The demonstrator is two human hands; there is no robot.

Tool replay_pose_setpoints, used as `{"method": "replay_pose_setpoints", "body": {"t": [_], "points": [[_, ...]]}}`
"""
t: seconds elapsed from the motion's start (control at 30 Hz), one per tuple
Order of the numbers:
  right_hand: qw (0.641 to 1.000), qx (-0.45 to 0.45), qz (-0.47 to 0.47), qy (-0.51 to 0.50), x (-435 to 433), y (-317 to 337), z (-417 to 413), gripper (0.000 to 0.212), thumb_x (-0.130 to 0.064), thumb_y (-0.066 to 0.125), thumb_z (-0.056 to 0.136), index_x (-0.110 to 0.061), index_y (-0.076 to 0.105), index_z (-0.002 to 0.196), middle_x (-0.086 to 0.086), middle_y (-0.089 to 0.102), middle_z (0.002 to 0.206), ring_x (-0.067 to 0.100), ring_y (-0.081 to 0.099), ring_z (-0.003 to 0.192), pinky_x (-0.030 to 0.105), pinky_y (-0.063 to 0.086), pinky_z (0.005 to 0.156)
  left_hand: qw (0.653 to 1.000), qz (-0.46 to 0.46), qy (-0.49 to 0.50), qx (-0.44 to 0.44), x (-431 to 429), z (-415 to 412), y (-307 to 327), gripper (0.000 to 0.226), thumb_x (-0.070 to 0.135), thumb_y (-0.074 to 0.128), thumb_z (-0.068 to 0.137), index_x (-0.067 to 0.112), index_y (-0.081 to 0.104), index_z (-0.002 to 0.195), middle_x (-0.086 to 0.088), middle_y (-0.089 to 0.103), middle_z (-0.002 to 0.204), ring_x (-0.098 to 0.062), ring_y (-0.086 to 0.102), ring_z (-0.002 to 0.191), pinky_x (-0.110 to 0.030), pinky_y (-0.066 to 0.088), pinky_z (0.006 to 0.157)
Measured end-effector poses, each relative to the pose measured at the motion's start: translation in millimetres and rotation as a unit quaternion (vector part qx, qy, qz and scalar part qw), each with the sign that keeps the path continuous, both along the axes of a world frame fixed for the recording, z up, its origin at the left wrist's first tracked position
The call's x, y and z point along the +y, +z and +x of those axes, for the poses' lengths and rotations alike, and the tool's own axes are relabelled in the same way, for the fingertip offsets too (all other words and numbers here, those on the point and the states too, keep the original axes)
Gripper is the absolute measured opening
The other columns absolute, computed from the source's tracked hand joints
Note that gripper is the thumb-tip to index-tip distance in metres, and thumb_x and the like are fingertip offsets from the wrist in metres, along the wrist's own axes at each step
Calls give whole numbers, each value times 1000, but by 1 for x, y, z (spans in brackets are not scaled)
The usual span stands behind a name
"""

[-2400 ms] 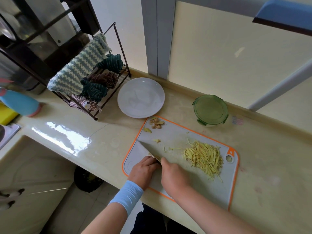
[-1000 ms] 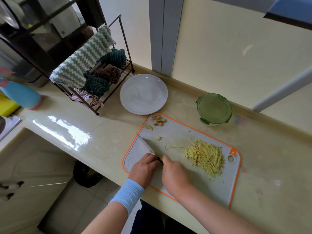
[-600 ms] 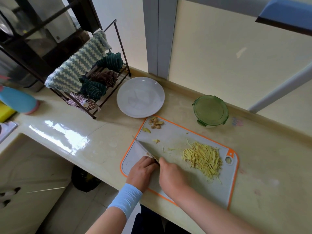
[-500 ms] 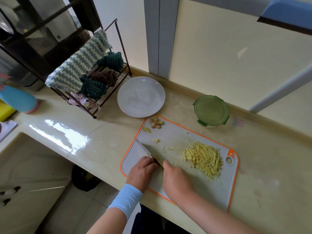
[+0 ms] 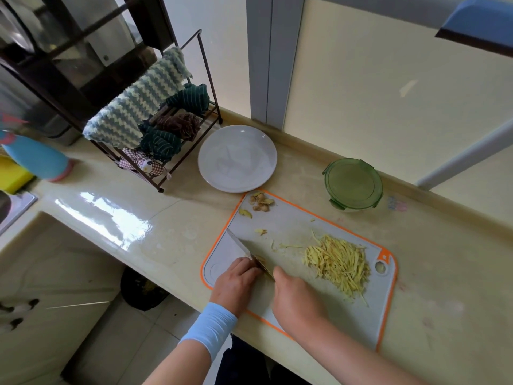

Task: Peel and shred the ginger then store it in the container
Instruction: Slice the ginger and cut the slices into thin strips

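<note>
Far out left of the fingers, a blue bottle (image 5: pixel 36 162) stands on the counter (image 5: pixel 166 234), and nearer in there's a rack (image 5: pixel 211 79) draped with cloths (image 5: pixel 133 115). Beyond the fingertips, a white plate (image 5: pixel 237 158) sits right at the far corner of the cutting board (image 5: pixel 291 226), and ginger peel scraps (image 5: pixel 261 202) lie on that corner.

Now the left hand (image 5: pixel 236 282): fingers curled close together, knuckles up against the knife (image 5: pixel 241 247). What's tucked beneath them, I cannot tell. The blade runs out ahead of the fingers, tip towards the board's left edge.

The right hand (image 5: pixel 297 298) is wrapped round the knife's handle.

Right of those fingers, the shredded ginger (image 5: pixel 338 265) lies in a loose pile on the board, apart from both hands. Beyond it, the container (image 5: pixel 352 184) stands on the counter, green lid on.
</note>
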State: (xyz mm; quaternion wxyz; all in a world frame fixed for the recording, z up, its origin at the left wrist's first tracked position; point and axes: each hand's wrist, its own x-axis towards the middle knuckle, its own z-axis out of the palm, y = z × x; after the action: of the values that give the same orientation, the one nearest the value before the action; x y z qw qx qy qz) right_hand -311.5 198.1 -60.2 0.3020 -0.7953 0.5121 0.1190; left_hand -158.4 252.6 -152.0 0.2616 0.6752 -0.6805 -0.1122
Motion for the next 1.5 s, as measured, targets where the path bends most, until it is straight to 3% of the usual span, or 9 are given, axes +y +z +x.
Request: {"method": "replay_pose_setpoints", "body": {"t": [0.17,0.3,0.4,0.53,0.7,0.9,1.17,1.37,1.5], "points": [[1000,7,3,-6,-2,-7,12,23,-14,42,93,-25,42,113,9,65,104,33,65,97,34,39,63,1000,-8,1,12,0,-2,1,18,4,61,82,16,71,91,4,60,99,-15,57,94,-27,56,65],[1000,-4,-2,-7,-8,-4,25,17,-11,39,93,-25,40,103,9,65,101,32,65,96,32,37,62,1000,-14,-13,15,-2,-2,4,30,-6,81,69,14,71,88,1,61,94,-15,55,89,-21,49,71],[1000,-7,-7,-11,2,-7,6,17,-13,40,93,-28,34,98,8,66,94,32,66,91,33,38,59,1000,-29,-7,-2,-1,-1,1,25,-5,73,74,13,72,91,-1,62,95,-16,55,90,-24,51,73],[1000,-3,-18,-11,6,-17,1,19,-16,40,93,-28,37,108,8,66,94,32,67,90,34,39,60,1000,-27,11,3,2,-3,-6,20,7,54,88,15,71,94,1,63,98,-18,59,93,-32,55,69],[1000,0,-17,-2,-6,-17,26,20,-13,40,93,-26,41,108,8,66,99,30,67,94,36,49,66,999,-30,10,18,0,-3,-5,19,-1,71,81,16,68,90,3,59,96,-17,58,92,-32,55,66],[1000,-9,-17,-15,9,-9,-4,17,-16,41,94,-26,42,108,7,67,94,31,66,90,34,40,60,999,-34,15,5,2,-2,-7,18,7,55,88,15,70,94,1,63,99,-18,59,94,-33,56,65],[1000,13,-8,-3,-8,-2,31,30,-9,38,93,-24,43,118,9,66,106,30,65,100,32,38,64,998,-51,8,20,0,-4,-5,25,-6,77,76,13,69,89,1,61,95,-18,59,91,-30,54,70],[1000,-2,-13,-7,7,-8,-3,20,-15,42,93,-26,41,111,9,67,97,31,66,92,35,41,62,998,-59,14,6,2,-3,-8,22,-5,68,79,12,71,93,-1,64,98,-19,58,92,-30,54,72],[1000,5,-5,-10,-1,-10,21,29,-13,39,95,-25,42,121,10,66,106,31,65,99,33,38,63,998,-67,13,4,0,-5,-7,18,-5,68,82,11,70,88,-2,62,93,-21,59,87,-31,53,71]]}}
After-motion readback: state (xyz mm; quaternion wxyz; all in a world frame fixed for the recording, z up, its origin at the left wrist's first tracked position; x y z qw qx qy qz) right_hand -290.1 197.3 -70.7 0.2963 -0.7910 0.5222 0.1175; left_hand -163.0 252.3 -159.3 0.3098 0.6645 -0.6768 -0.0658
